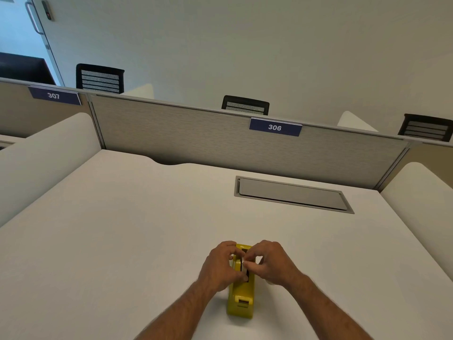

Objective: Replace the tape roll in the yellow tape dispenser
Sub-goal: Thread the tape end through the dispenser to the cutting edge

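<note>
Together, both hands (245, 265) pinch the boxy yellow dispenser (241, 299).

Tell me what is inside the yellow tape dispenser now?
In the open slot of the yellow tape dispenser, something pale shows between dark parts. The left hand and right hand cover the rest, so a roll cannot be confirmed.

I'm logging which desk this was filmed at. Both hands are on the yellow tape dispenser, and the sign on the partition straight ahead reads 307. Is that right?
Not quite. In the head view the sign on the partition straight ahead reads 306; the 307 sign belongs to the neighbouring desk at far left. The rest holds: the left hand and right hand are both on the yellow tape dispenser.
</note>
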Tool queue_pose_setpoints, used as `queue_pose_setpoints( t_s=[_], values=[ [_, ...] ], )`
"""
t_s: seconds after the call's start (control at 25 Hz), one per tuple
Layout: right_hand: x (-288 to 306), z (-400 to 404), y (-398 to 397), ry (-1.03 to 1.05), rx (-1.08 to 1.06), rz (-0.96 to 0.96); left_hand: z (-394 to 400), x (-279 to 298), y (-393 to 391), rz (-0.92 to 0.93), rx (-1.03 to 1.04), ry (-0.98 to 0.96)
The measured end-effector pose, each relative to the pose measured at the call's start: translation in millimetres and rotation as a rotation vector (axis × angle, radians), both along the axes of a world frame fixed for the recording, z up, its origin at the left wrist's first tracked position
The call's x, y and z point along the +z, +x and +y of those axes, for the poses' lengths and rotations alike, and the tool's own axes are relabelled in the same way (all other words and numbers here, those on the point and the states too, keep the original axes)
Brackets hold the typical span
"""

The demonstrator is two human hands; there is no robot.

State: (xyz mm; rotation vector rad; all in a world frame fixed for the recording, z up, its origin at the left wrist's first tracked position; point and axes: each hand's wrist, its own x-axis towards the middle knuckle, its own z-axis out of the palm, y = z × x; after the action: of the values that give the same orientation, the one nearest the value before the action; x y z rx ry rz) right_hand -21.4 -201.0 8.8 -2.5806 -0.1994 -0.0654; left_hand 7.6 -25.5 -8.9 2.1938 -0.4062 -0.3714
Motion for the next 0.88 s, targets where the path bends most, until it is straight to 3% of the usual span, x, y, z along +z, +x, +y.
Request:
queue_pose_setpoints(
  t_s=[0.88],
  values=[
    [6.4, -5.2, 3.8, -0.045, 0.084, 0.032, 0.0, -0.7, 1.0, 0.014, 0.003, -0.006]
  ],
)
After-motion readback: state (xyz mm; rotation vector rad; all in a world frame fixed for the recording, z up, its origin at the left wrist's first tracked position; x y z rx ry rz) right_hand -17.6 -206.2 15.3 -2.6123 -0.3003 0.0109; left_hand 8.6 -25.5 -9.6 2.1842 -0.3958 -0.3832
